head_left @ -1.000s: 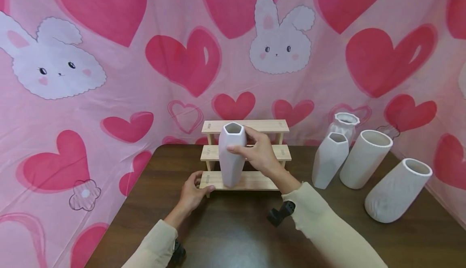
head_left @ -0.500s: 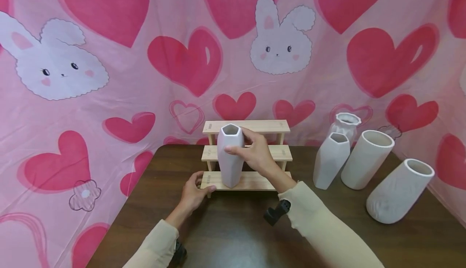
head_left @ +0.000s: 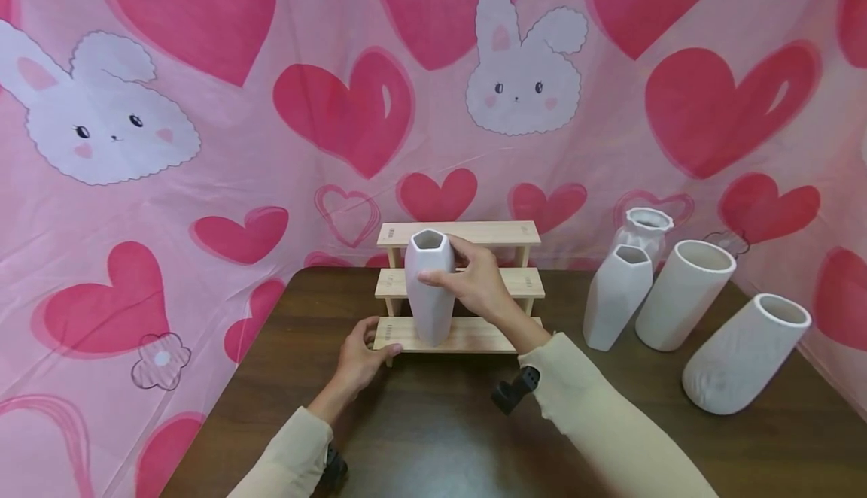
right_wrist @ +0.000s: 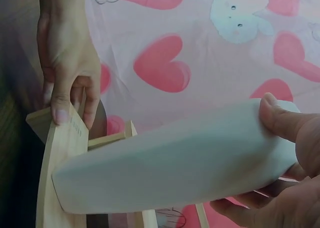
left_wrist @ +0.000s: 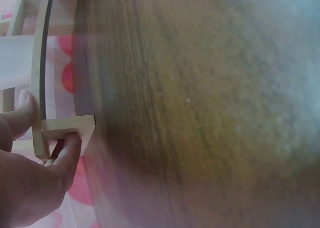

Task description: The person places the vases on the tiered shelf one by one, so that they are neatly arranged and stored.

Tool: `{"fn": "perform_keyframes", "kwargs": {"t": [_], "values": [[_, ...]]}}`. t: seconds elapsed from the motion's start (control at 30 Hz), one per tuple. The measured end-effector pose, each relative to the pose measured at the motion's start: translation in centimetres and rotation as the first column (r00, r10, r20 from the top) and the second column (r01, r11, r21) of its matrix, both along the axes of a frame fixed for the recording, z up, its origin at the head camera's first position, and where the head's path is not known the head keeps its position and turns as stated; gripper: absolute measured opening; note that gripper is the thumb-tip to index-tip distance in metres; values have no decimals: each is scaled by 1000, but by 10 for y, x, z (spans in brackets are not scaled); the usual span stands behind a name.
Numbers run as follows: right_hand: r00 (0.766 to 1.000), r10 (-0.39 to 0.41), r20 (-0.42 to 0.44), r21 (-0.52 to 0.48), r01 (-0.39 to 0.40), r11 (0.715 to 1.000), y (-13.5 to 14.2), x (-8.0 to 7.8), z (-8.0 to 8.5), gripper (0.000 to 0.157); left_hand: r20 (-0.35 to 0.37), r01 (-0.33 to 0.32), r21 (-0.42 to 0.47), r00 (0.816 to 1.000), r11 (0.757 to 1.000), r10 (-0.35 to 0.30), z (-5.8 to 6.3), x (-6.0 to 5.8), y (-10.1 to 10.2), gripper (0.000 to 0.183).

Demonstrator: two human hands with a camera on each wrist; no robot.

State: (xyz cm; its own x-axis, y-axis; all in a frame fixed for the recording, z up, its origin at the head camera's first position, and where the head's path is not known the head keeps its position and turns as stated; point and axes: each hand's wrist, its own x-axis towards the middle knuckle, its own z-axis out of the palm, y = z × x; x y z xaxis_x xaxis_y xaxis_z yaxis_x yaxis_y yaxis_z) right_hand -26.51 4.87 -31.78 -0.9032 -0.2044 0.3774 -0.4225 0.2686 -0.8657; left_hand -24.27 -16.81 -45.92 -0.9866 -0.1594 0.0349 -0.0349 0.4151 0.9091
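Note:
A white faceted vase [head_left: 432,295] with a five-sided mouth stands upright on the lowest step of a three-tier wooden stand [head_left: 484,334], left of its middle. My right hand [head_left: 477,281] grips the vase's upper part, thumb on the near side and fingers round the back. In the right wrist view the base of the vase [right_wrist: 165,163] meets the step. My left hand [head_left: 359,355] holds the left end of that lowest step. The left wrist view shows its thumb on the top board [left_wrist: 39,72] and a fingertip underneath, against the leg.
To the right on the dark wooden table [head_left: 433,438] are a second faceted vase [head_left: 618,299], a cylindrical vase [head_left: 685,296], a slanting oval vase [head_left: 745,355] and a ruffled-rim vase [head_left: 646,231]. A pink heart-and-rabbit cloth [head_left: 433,152] hangs behind.
The vase has shifted slightly left on the lowest step, with my right hand still gripping it. My left hand has kept its hold on the stand.

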Motion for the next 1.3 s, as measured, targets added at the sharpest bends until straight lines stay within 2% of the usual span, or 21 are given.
{"fn": "perform_keyframes", "kwargs": {"t": [0.27, 0.4, 0.53, 0.7, 1.0, 1.3], "values": [[1000, 27, 8, 61, -27, 998, 0, -2, 2, 64, 2, 0, -4, 1000, 1000, 0, 0, 1, 0, 66], [1000, 11, 26, 71, -13, 997, 1, -1, 1, 66, 2, 6, 1, 1000, 1000, -6, 0, 1, 1, 66], [1000, -10, -1, 66, 10, 998, 8, 1, 0, 74, 4, 9, 5, 1000, 1000, -9, -1, 0, 1, 66], [998, -27, -53, 49, 30, 998, 30, 9, 1, 78, 3, 5, 1, 1000, 1000, -5, -2, 0, 1, 67], [991, -84, -105, 130, 97, 987, 77, 26, 5, 77, 24, 0, -2, 1000, 1000, 0, -2, 0, 0, 68], [958, -148, -246, 184, 197, 963, 130, 42, 20, 76, 25, 3, -1, 1000, 1000, -3, -3, 0, 1, 69]]}}
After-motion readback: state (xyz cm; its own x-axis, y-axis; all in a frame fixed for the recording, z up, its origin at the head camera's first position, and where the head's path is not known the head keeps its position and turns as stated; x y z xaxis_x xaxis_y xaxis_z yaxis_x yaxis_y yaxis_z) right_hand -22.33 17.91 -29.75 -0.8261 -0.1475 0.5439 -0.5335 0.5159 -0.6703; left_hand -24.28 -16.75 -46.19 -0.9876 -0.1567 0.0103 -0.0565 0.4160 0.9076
